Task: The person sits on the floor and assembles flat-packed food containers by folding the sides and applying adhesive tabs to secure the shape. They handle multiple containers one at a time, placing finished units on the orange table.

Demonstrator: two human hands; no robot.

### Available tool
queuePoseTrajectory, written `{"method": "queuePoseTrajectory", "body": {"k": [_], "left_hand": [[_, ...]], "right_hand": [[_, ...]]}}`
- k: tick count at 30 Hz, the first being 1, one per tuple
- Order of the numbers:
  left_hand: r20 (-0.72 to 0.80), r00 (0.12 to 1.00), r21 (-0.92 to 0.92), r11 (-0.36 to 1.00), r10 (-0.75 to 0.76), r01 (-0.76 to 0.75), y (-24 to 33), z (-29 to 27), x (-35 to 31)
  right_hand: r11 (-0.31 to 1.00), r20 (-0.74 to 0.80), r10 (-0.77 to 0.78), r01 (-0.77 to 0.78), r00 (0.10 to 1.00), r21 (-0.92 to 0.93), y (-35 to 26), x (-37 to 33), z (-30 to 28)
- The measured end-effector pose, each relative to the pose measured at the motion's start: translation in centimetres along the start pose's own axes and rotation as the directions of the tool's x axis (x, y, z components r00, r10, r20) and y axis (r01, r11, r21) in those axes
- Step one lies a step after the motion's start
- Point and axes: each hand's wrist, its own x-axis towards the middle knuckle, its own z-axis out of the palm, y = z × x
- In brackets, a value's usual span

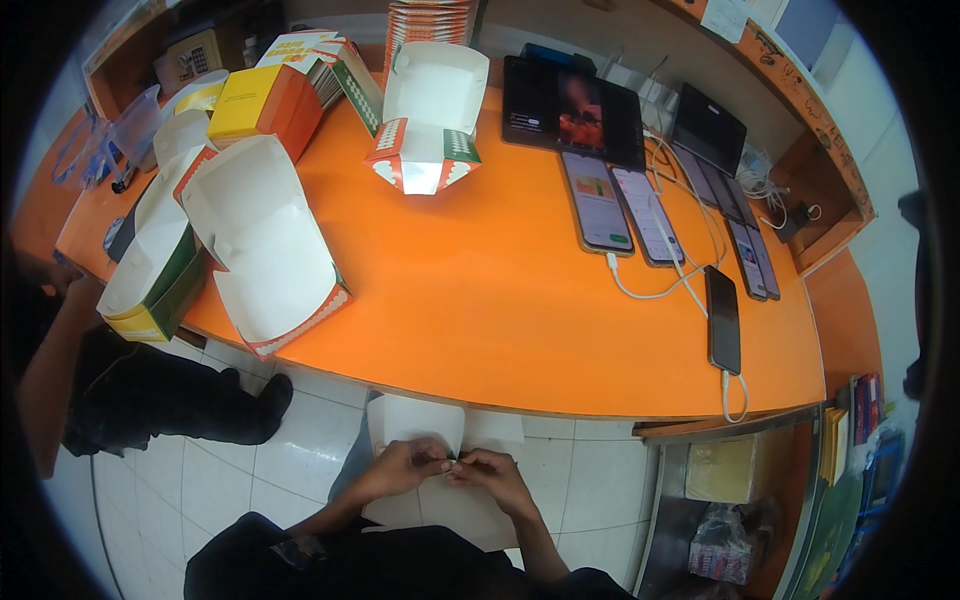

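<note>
An unfolded white cardboard food box (pixel 418 420) lies over my lap, below the front edge of the orange table. My left hand (pixel 412 466) and my right hand (pixel 492 478) meet at its middle, fingertips pinched together on a fold or tab of the card. The exact part between the fingers is too small to make out. A finished burger box (pixel 436 85) stands with its lid up at the table's back, white inside with red and green outside. More open boxes, one white with a red edge (pixel 262 240), rest at the left.
Phones (pixel 597 200) with white charging cables and a tablet (pixel 572 108) occupy the table's right side. One dark phone (pixel 722 320) lies near the front edge. Stacked boxes (pixel 425 30) stand at the back. At the left, another person's arm (pixel 65 350) shows. Shelves (pixel 725 470) sit lower right.
</note>
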Motion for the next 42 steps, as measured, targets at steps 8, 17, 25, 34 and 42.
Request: {"method": "queuePoseTrajectory", "body": {"k": [8,17,25,34,42], "left_hand": [[-0.271,0.934,0.211,0.961,0.23,-0.176,1.3,0.9,-1.7],[-0.254,0.916,0.331,0.918,0.31,-0.219,3.3,0.0,-2.9],[-0.211,0.948,0.307,0.937,0.24,-0.168,2.8,-0.8,-2.4],[-0.25,0.966,-0.017,0.997,0.071,-0.078,1.4,-0.1,-2.0],[-0.261,0.959,-0.05,0.99,0.112,-0.13,1.2,-0.4,-1.6]], "right_hand": [[0.99,-0.038,-0.064,0.068,0.997,0.125,0.0,1.6,1.6],[0.98,0.015,-0.049,0.045,0.999,0.195,0.3,2.6,2.9],[0.988,-0.091,-0.061,0.073,0.994,0.136,0.2,2.4,3.1],[0.984,-0.171,-0.16,0.143,0.972,-0.107,0.6,2.1,2.7],[0.997,-0.126,-0.07,0.072,0.99,0.012,-0.4,2.3,2.6]]}}
